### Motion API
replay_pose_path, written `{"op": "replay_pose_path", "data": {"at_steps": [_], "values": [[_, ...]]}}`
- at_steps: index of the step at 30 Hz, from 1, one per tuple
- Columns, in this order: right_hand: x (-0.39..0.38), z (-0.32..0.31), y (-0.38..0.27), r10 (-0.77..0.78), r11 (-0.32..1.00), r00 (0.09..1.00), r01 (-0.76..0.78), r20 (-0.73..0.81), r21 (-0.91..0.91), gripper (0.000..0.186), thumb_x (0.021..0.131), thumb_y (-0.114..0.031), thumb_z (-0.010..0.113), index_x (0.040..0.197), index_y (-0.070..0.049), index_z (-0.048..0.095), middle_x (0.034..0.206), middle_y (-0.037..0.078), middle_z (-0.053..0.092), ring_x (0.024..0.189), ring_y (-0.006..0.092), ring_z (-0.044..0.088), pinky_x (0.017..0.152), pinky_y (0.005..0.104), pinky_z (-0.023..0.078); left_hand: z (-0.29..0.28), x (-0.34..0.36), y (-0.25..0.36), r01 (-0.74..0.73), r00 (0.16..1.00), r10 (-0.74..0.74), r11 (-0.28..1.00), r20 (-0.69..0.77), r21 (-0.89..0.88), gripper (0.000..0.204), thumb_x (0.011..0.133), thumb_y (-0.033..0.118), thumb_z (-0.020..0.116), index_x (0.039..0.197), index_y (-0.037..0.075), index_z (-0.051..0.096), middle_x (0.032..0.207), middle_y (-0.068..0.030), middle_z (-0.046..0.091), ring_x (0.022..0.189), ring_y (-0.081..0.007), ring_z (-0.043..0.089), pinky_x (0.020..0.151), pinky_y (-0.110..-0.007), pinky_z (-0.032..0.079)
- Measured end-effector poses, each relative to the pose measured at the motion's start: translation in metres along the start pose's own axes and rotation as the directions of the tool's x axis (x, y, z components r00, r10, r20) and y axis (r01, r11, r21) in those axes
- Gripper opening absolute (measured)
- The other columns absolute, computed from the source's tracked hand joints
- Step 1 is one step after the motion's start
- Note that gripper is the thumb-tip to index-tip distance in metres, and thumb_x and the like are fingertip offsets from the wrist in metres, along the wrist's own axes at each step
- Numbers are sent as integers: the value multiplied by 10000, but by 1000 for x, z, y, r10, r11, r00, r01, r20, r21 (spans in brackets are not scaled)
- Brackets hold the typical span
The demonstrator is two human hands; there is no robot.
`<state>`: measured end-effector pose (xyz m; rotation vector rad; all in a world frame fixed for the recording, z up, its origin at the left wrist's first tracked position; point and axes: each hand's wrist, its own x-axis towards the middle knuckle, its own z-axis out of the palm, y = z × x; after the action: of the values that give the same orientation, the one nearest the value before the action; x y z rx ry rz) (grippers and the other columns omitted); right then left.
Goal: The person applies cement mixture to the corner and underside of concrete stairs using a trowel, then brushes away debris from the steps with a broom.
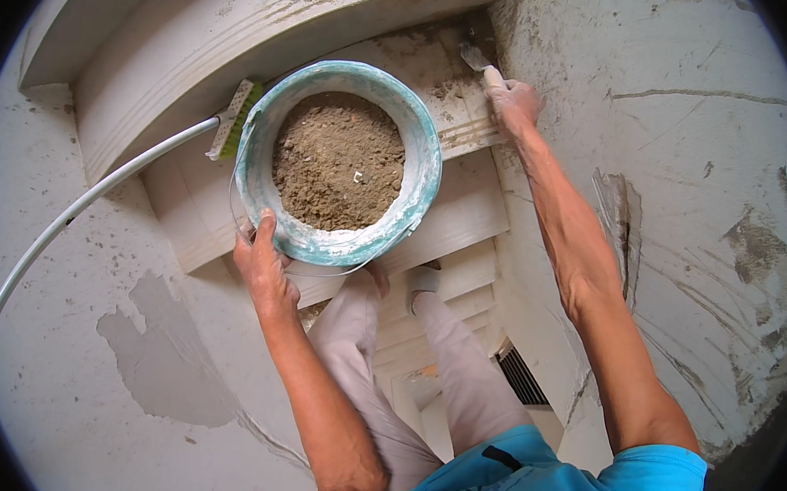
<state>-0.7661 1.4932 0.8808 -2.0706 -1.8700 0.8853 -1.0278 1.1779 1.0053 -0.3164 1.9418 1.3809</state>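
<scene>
A pale turquoise bucket [414,153] of brown, sandy rubble [323,155] stands on a white stair step. My left hand [265,264] grips its lower-left rim, with the wire handle hanging beside it. My right hand [516,100] is wrapped around the light handle of a small metal trowel [475,55], whose blade is down in the dirty corner where the step [461,99] meets the right wall. Some dirt and crumbs lie on that step.
A green-bristled broom head [237,120] with a long white pole [115,183] lies left of the bucket. Curved upper steps [260,27] rise ahead; lower steps [471,313] descend under my feet. Plastered, streaked walls [699,178] flank both sides, and a dark grille [519,375] is below.
</scene>
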Motion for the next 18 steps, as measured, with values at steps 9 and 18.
{"op": "replay_pose_path", "data": {"at_steps": [9,18], "values": [[-7,25,9,95,987,995,-93,-10,130,343,720,-291,698,860,22,697,769,167,691,683,290,648,693,416,509,-4,-4,3,-9,994,10,1000,108,-5,733,886,319,709,1394,-104,390,1274,-200,544,1137,-299,573,855,-391,514],[-80,-53,-19,-70,997,996,69,-51,-19,364,657,-249,716,939,-21,690,836,204,690,807,365,668,750,454,501,2,-3,3,-4,1000,4,1000,13,-20,488,909,246,677,1268,-51,534,1093,-131,629,944,-220,637,772,-357,542]]}}
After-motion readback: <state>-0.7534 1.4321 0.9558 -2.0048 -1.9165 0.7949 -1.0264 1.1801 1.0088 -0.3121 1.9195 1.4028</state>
